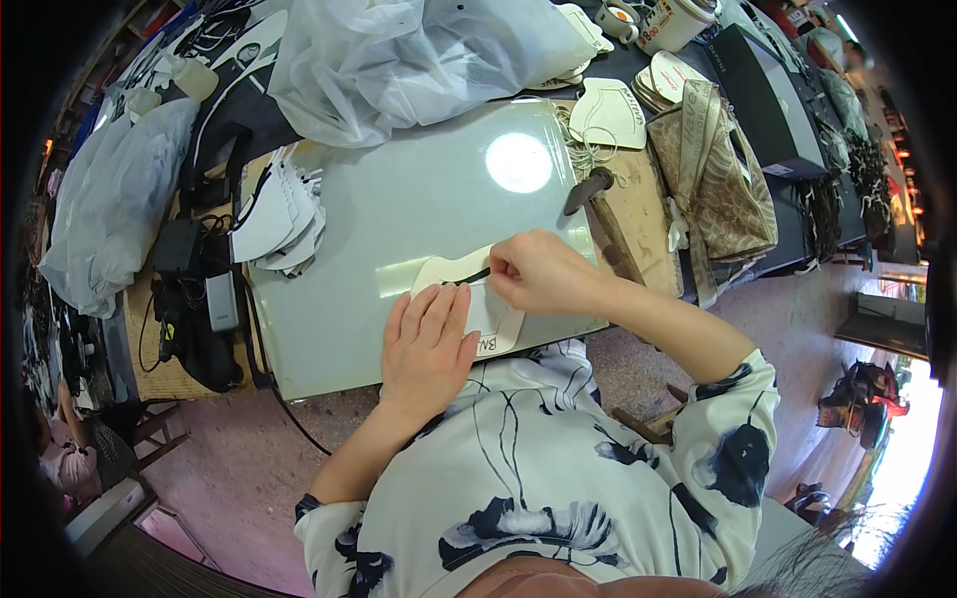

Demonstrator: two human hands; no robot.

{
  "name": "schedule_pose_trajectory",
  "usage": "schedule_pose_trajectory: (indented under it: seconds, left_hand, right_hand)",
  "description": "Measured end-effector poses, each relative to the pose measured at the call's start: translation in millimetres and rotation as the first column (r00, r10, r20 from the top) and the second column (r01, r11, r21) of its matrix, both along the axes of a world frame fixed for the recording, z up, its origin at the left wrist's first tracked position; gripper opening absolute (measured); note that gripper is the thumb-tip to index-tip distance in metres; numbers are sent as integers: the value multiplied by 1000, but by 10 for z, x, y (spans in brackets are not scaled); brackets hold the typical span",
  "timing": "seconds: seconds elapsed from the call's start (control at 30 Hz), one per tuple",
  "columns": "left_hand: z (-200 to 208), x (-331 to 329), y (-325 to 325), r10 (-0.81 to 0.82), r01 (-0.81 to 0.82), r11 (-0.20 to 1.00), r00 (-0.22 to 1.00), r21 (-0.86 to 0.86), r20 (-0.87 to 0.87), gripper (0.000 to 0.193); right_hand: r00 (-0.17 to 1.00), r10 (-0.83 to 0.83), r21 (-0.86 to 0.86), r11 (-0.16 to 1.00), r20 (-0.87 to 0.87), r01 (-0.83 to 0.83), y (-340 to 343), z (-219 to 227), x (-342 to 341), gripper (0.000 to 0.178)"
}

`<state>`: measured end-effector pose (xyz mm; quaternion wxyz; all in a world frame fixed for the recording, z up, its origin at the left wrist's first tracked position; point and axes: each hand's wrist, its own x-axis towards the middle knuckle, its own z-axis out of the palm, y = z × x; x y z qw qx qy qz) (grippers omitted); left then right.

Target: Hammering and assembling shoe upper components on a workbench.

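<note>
My left hand (pixel 429 344) lies flat, fingers stretched, on a white shaped template piece (pixel 490 324) with dark lettering near the edge of the board. A cream-white curved part (pixel 444 270) shows just beyond its fingertips. My right hand (pixel 546 271) is closed in a pinch at the right side of the piece. From its fingers a thin black strip (pixel 477 276) runs left toward my left fingertips. The fingertips of the right hand are partly hidden. Both hands work over a pale glassy board (pixel 399 194).
A hammer (pixel 616 234) lies at the board's right edge, near tangled cord (pixel 588 145) and a patterned brown bag (pixel 713 169). Stacked white pieces (pixel 284 219) sit at the left beside a black adapter (pixel 179 246). A large plastic bag (pixel 419 60) covers the far side.
</note>
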<state>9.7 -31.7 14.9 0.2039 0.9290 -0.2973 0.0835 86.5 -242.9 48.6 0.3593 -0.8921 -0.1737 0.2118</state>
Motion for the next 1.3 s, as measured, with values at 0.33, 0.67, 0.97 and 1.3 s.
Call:
schedule_pose_trajectory:
  seconds: [0.33, 0.67, 0.97, 1.3]
  left_hand:
    - [15, 23, -38, 2, -5, 998, 999, 66, 41, 54]
    - [-13, 43, -56, -8, 1, 996, 997, 87, 77, 55]
    - [-11, 44, -38, -9, 0, 995, 996, 97, 94, 54]
    - [-2, 44, -41, -13, -1, 992, 994, 126, 110, 54]
  right_hand:
    - [999, -18, -10, 1000, 43, 18, -25, -9, 34, 13]
    - [933, 199, -139, 977, 300, -164, -119, 7, -94, 27]
    - [883, 240, -114, 971, 405, -211, -103, -1, -48, 9]
    - [991, -118, 76, 989, -61, 123, -21, -75, -15, 11]
